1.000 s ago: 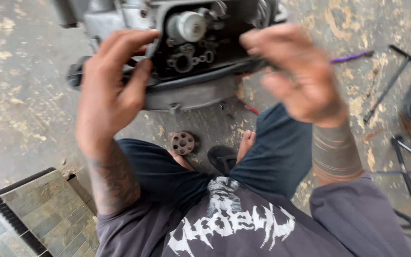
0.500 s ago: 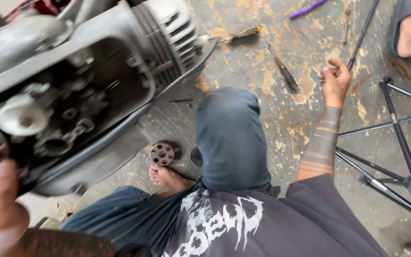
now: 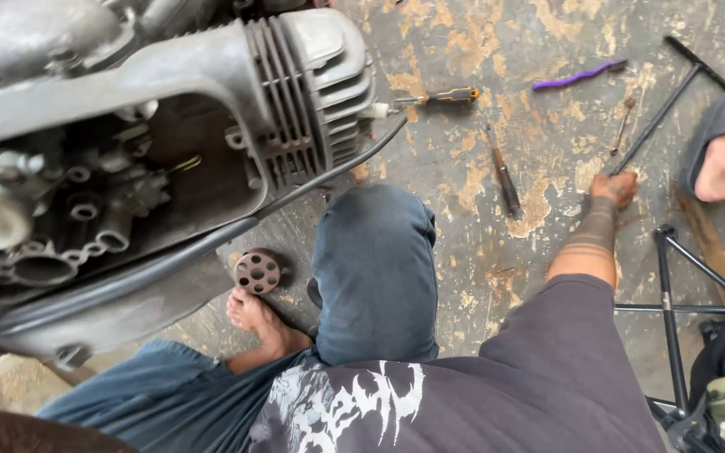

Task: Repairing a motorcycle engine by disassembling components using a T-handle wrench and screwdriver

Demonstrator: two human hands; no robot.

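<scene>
My right hand [image 3: 615, 188] is stretched out far to the side and rests on the stained concrete floor [image 3: 497, 268]; its fingers are curled down around the near end of a long thin black metal rod with a crossbar at its far end [image 3: 660, 107], and the rod lies flat on the floor, running away from my hand. How tightly the fingers close I cannot tell, because the hand is small and seen from behind. My left hand is not in the view; only a part of the forearm shows at the bottom left corner. Near the right hand, a little to the left, lies a dark screwdriver with a brown handle [image 3: 503, 174], apart from my fingers. Further away lies a second screwdriver with an orange and black handle [image 3: 440, 97], its tip pointing at the grey cast metal engine with cooling fins [image 3: 312, 92]. A thin purple strip [image 3: 579, 75] lies beyond the rod. A rusty round disc with holes [image 3: 257, 270] sits just beside my bare foot [image 3: 255, 320]. The floor is rough, grey with yellow patches.
</scene>
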